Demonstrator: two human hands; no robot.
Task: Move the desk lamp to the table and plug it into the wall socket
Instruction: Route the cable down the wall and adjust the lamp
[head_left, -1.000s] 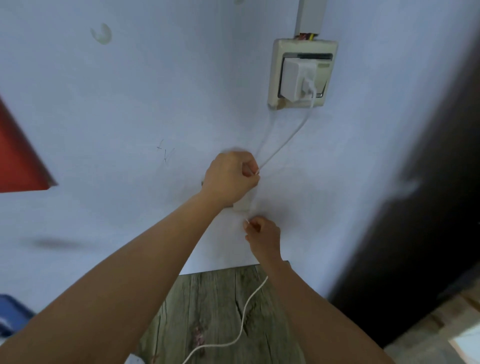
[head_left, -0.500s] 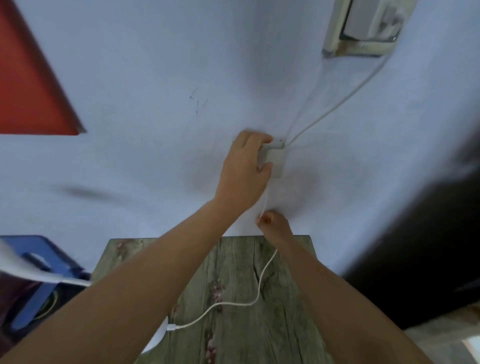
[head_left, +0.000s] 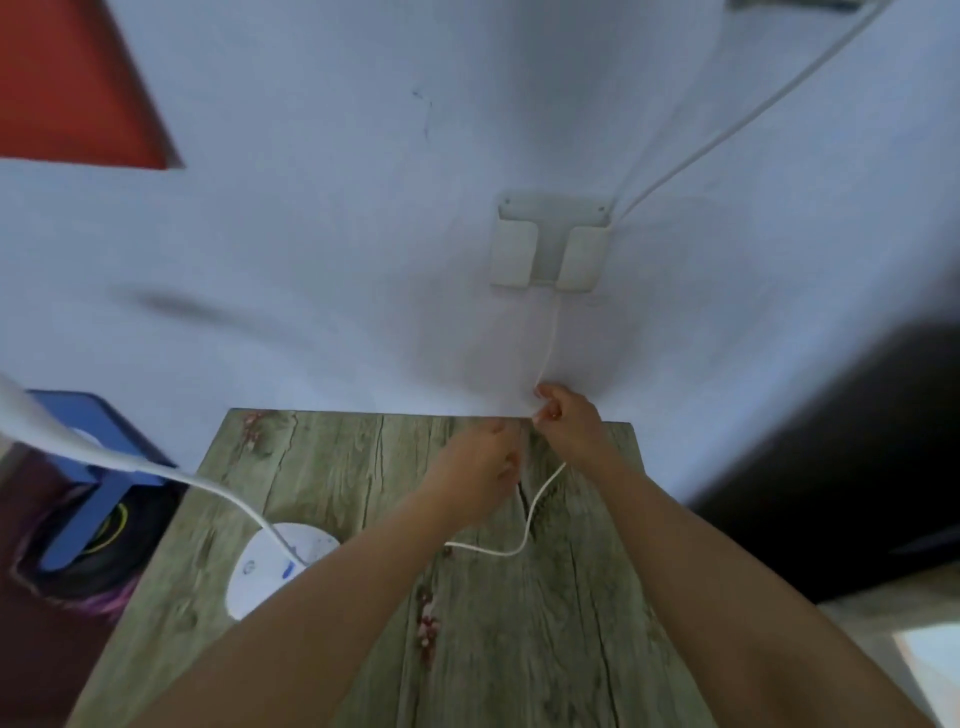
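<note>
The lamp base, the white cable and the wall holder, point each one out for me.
lamp base (head_left: 270, 574): head view, on the round white disc's top, left of the arm.
white cable (head_left: 527, 525): head view, on the loop lying over the table.
wall holder (head_left: 553, 208): head view, on its top bar.

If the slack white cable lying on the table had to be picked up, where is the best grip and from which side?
Pinch the cable at its loose bend on the table, coming from above. There it lies free on the flat wood, clear of both hands and the lamp base.
</note>
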